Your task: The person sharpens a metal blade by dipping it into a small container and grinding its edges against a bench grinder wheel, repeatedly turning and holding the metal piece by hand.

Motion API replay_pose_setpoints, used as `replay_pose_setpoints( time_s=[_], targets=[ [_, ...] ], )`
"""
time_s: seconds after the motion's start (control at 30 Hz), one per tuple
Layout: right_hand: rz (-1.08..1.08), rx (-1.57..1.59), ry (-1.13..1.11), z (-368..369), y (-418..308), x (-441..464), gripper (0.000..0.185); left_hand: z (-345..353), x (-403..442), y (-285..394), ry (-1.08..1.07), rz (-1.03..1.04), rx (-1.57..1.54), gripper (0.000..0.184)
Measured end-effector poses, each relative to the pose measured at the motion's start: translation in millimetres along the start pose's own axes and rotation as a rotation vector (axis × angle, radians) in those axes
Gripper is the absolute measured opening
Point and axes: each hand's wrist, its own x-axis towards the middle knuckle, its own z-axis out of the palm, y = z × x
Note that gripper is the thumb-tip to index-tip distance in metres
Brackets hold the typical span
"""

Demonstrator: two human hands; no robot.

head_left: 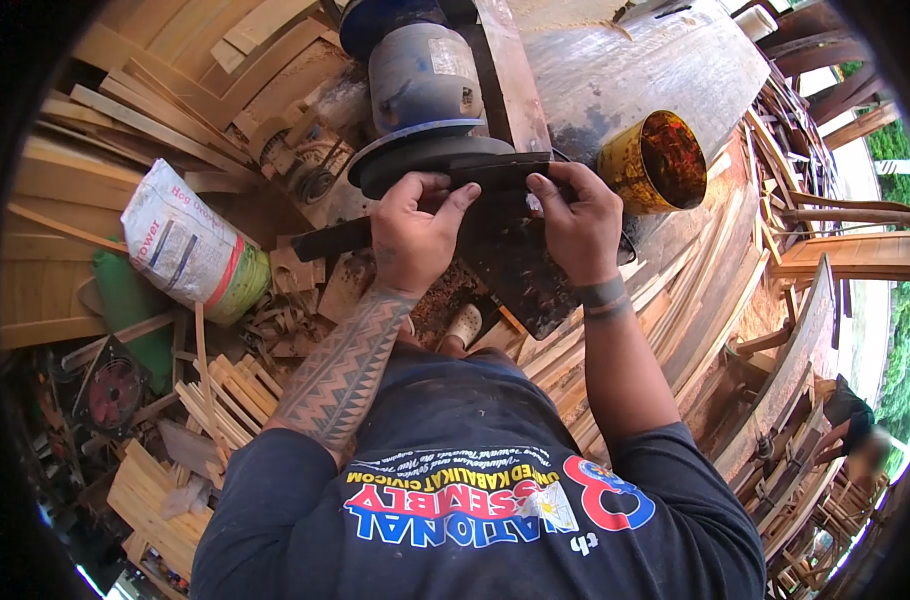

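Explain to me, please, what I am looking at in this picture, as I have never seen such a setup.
There is no robot here: a person works with two bare hands. The single picture comes from a camera worn on their head, looking forward and down, so their dark T-shirt fills the bottom. The left hand and right hand pinch a dark flat strip between thumbs and fingers. It is close to a grinding wheel beside a blue-and-grey motor; whether they touch, I cannot tell. On the grey worktop stands a stained yellow tin. To the left leans a printed feed sack, and wooden strips lie around.
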Motion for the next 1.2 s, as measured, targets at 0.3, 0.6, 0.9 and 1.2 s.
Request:
replay_pose_setpoints(
  time_s=[0.3, 0.6, 0.9, 1.2],
  targets=[
    [-0.001, 0.036, 0.037, -5, 12, 2, 0.023, 9, 0, 3, -0.006, 0.067, 0.069, 0.031],
    [-0.038, -0.007, 0.045, -12, 22, 6, 0.027, 21, 0, -4, 0.006, 0.069, 0.009, 0.034],
    [0.032, 0.023, -0.041, -4, 2, 3, 0.025, 4, -2, 0, 0.03, 0.033, 0.013, 0.032],
    [-0.047, -0.047, -0.065, 14, -10, -2, 0.027, -22, -2, -12, 0.048, 0.017, 0.044, 0.031]
  ],
)
